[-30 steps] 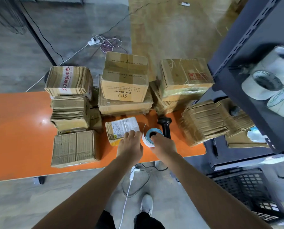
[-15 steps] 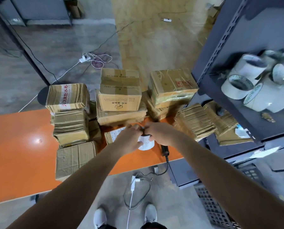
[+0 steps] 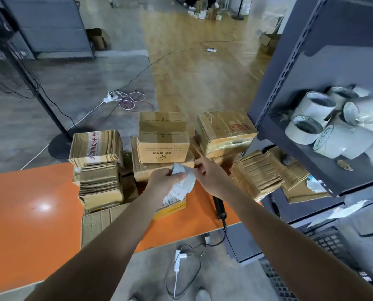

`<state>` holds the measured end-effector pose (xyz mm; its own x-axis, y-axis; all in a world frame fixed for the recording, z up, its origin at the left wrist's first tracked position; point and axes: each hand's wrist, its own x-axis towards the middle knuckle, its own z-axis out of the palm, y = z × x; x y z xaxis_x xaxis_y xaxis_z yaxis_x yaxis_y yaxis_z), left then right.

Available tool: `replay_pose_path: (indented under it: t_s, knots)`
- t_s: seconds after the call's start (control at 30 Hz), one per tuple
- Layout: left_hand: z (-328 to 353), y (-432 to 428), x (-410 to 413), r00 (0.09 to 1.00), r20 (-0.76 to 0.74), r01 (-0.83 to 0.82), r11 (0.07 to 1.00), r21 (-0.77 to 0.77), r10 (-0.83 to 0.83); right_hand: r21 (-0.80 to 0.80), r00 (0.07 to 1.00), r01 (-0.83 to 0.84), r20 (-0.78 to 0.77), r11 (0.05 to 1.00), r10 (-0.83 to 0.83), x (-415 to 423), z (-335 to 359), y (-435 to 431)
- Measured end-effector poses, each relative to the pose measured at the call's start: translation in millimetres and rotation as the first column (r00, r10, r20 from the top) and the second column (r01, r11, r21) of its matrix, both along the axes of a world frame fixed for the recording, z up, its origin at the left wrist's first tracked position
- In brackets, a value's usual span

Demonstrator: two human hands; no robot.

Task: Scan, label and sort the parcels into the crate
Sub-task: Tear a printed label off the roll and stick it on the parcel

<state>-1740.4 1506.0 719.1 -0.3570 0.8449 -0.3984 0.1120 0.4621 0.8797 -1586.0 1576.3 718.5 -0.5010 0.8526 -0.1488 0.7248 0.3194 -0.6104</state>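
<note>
My left hand (image 3: pixel 162 181) grips a white label roll (image 3: pixel 186 181) held above the orange table (image 3: pixel 29 213). My right hand (image 3: pixel 210 175) pinches the roll's loose label end at its upper right edge. Under the roll lies a small yellow-edged parcel (image 3: pixel 173 206) with a printed label, partly hidden by my left forearm. A black handheld scanner (image 3: pixel 219 206) lies on the table just right of it, its cable hanging over the edge. Several brown cardboard parcels (image 3: pixel 162 137) are stacked behind. A black crate (image 3: pixel 331 241) sits on the floor at the lower right.
A dark metal shelf (image 3: pixel 289 135) stands at the right, holding several white tape rolls (image 3: pixel 309 127) and more parcels (image 3: pixel 255 174) below. A fan stand (image 3: pixel 59 142) and power cables lie on the floor behind the table. Cables (image 3: pixel 181 261) hang near my feet.
The label roll rose off the table into both hands. My left hand left the small parcel and took the roll; my right hand now pulls at its label end. The view tilted upward.
</note>
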Motion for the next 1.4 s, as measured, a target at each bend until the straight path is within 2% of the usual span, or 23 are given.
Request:
replay_pose_path:
  t_s: [0.1,0.2,0.27,0.43,0.53,0.73,0.97,1.2,1.27,1.33,1.4]
  knots:
    - [-4,0,-1,0.943,0.232,-0.225,0.971,-0.078,0.237,-0.184,0.992,0.037,-0.109,0.982,-0.058,-6,-1,-9]
    - [4,1,0,0.843,0.393,-0.331,0.93,-0.159,0.367,-0.268,0.976,0.007,-0.208,0.963,-0.065,-13,0,-17]
    - [7,0,-2,0.829,0.413,-0.33,0.926,-0.183,0.377,-0.267,0.965,0.014,-0.248,0.964,-0.082,-18,-1,-18]
    - [10,-3,-13,0.911,0.327,-0.208,0.964,-0.162,0.252,-0.302,0.951,0.049,-0.276,0.952,-0.136,-19,0,-9]
    - [11,-5,-15,0.915,0.329,-0.197,0.97,-0.144,0.235,-0.302,0.944,0.01,-0.312,0.953,-0.108,-19,6,-7]
    - [9,-2,-17,0.798,0.498,-0.295,0.94,-0.172,0.341,-0.281,0.945,-0.037,-0.322,0.959,-0.058,-18,12,-6]
    - [10,-4,-16,0.749,0.563,-0.3,0.936,-0.182,0.35,-0.188,0.985,-0.085,-0.164,0.979,0.054,-14,18,-4]
    - [11,-4,-15,0.649,0.655,-0.351,0.916,-0.193,0.386,-0.268,0.925,0.012,-0.362,0.963,-0.112,-12,15,-10]
    - [14,-5,-14,0.689,0.629,-0.337,0.928,-0.159,0.359,-0.259,0.917,0.038,-0.374,0.965,-0.137,-11,14,-10]
    - [15,-3,-12,0.807,0.497,-0.308,0.945,-0.106,0.319,-0.23,0.917,0.066,-0.371,0.971,-0.15,-12,14,-11]
    - [16,-1,-11,0.859,0.413,-0.302,0.951,-0.068,0.302,-0.195,0.917,0.078,-0.372,0.978,-0.147,-12,14,-11]
